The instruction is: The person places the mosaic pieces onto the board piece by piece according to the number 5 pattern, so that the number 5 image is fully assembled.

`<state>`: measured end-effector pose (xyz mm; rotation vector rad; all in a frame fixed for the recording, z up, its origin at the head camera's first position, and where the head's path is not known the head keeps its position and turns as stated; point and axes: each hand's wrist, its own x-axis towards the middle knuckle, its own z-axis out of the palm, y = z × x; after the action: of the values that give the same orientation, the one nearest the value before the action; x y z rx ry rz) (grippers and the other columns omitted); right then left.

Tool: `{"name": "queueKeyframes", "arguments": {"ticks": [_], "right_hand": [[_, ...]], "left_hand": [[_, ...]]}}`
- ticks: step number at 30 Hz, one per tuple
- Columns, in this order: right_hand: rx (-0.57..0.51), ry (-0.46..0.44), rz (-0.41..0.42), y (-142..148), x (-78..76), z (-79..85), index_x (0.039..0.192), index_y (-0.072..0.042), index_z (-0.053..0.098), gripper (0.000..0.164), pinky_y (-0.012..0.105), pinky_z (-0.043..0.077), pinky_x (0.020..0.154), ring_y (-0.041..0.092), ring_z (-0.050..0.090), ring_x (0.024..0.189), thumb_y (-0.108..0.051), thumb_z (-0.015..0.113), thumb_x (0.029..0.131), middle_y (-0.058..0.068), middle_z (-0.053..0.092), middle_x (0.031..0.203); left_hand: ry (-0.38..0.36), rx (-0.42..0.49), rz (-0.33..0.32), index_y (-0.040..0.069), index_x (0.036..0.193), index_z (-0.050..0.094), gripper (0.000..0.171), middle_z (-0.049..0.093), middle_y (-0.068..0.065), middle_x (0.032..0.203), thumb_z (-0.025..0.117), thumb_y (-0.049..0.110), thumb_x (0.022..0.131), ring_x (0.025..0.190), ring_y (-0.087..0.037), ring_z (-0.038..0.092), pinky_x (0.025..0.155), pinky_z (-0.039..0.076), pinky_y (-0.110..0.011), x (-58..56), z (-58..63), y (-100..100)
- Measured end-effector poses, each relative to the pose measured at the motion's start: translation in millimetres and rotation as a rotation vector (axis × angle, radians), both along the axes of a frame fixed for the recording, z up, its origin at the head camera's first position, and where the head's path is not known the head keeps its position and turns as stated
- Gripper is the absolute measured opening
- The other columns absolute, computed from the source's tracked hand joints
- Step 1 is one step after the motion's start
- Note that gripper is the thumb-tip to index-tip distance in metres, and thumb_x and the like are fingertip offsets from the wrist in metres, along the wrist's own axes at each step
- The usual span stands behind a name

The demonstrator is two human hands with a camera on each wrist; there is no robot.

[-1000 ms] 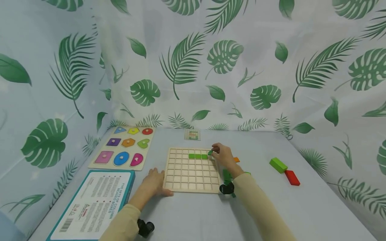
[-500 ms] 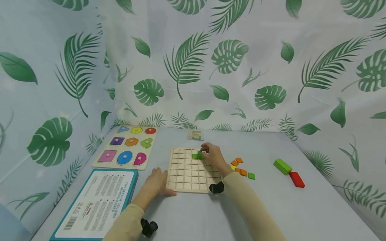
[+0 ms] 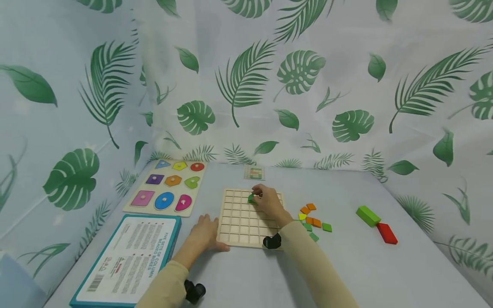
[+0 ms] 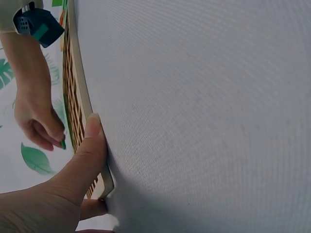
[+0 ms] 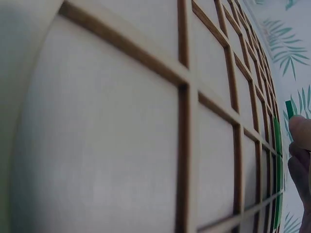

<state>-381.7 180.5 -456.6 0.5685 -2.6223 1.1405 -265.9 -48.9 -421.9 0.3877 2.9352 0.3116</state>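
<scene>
A wooden grid board (image 3: 239, 233) lies flat on the table. My left hand (image 3: 205, 233) holds its near left corner; in the left wrist view the thumb (image 4: 92, 141) lies against the near edge and the fingers are round the corner. My right hand (image 3: 269, 203) reaches over the second row from the back, pinching a green tile (image 3: 251, 198) between thumb and fingertips. That tile stands on edge, above the grid in the right wrist view. Several green tiles (image 5: 278, 136) sit in a row of cells there; the hand hides them in the head view.
Right of the board lie loose orange tiles (image 3: 311, 207), a yellow tile (image 3: 302, 217) and green tiles (image 3: 327, 227). Farther right are a green block (image 3: 368, 216) and a red block (image 3: 387, 233). A shape puzzle (image 3: 158, 186), a blue-edged box (image 3: 127, 256) and a pattern card (image 3: 254, 173) surround the board.
My right hand, with the green tile, has moved left along the row of green tiles, and loose tiles beside the board have come into view. My left hand stays at the corner.
</scene>
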Motion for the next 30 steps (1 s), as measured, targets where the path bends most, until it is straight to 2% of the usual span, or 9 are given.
{"name": "queueKeyframes", "arguments": {"ticks": [6, 12, 18, 30], "right_hand": [[0.017, -0.016, 0.004, -5.3, -1.0, -1.7, 0.116, 0.003, 0.059, 0.031, 0.032, 0.052, 0.080, 0.024, 0.064, 0.094, -0.003, 0.067, 0.087, 0.011, 0.066, 0.102], [0.070, -0.062, -0.036, -10.3, -2.0, -2.6, 0.116, -0.001, 0.060, 0.032, 0.034, 0.050, 0.083, 0.024, 0.060, 0.096, -0.008, 0.068, 0.087, 0.007, 0.064, 0.100], [0.079, -0.065, -0.058, -13.9, -0.7, -0.9, 0.115, -0.001, 0.061, 0.032, 0.040, 0.048, 0.084, 0.027, 0.056, 0.098, -0.008, 0.070, 0.085, 0.007, 0.065, 0.097], [0.097, -0.065, -0.048, -18.7, -2.8, -2.2, 0.115, 0.000, 0.062, 0.034, 0.038, 0.050, 0.083, 0.027, 0.057, 0.096, -0.008, 0.072, 0.084, 0.007, 0.066, 0.097]], "left_hand": [[0.005, -0.021, -0.014, -0.006, 0.134, 0.047, 0.096, 0.039, -0.034, 0.136, 0.080, 0.054, 0.065, 0.129, -0.046, 0.034, 0.100, 0.037, -0.051, 0.1, 0.6, 3.2], [0.013, -0.024, -0.015, -0.006, 0.132, 0.048, 0.095, 0.041, -0.033, 0.134, 0.081, 0.053, 0.065, 0.128, -0.045, 0.036, 0.098, 0.040, -0.050, 0.6, 2.1, 4.6], [0.017, -0.027, -0.005, -0.005, 0.132, 0.049, 0.095, 0.041, -0.033, 0.134, 0.081, 0.053, 0.064, 0.128, -0.045, 0.035, 0.097, 0.040, -0.051, 1.2, 1.2, 4.4], [0.004, -0.026, 0.009, -0.005, 0.133, 0.048, 0.095, 0.040, -0.033, 0.135, 0.081, 0.053, 0.065, 0.129, -0.045, 0.035, 0.098, 0.039, -0.051, -1.1, 0.7, -1.1]]}}
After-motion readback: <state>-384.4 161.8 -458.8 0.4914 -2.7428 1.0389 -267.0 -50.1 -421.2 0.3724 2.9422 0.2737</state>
